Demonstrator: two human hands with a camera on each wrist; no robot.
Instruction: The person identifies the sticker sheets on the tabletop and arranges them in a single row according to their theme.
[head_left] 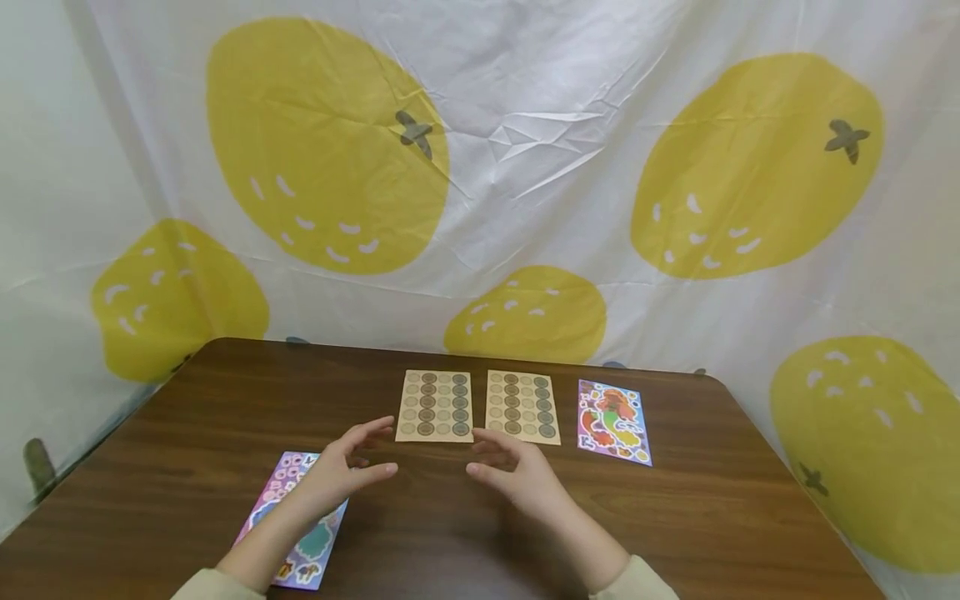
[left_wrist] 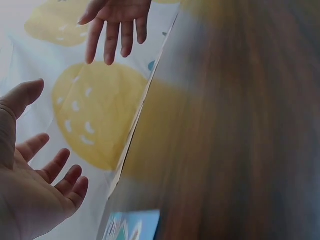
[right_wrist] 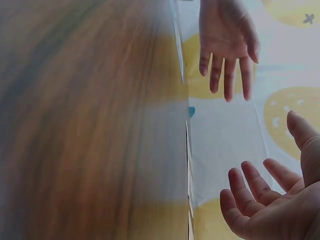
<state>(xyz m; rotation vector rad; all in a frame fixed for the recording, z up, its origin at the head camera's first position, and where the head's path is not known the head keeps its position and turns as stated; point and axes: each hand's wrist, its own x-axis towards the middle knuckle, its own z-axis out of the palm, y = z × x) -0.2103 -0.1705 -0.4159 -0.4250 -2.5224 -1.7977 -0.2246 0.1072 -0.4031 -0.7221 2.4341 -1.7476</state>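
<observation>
The left hand (head_left: pixel 341 471), near a sticker sheet (head_left: pixel 315 543), and right hand (head_left: pixel 527 477) hovered above the table (head_left: pixel 420 533), fingers loosely spread.

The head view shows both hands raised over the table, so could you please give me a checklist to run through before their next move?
1. Left hand free: ok, holds nothing.
2. Right hand free: ok, holds nothing.
3. Left beige card and right beige card apart: ok, a gap shows.
4. Right colourful sheet unobstructed: ok.
5. Left colourful sheet fully visible: not ok, the left forearm hides part.
6. Cards loose: cannot tell.
</observation>
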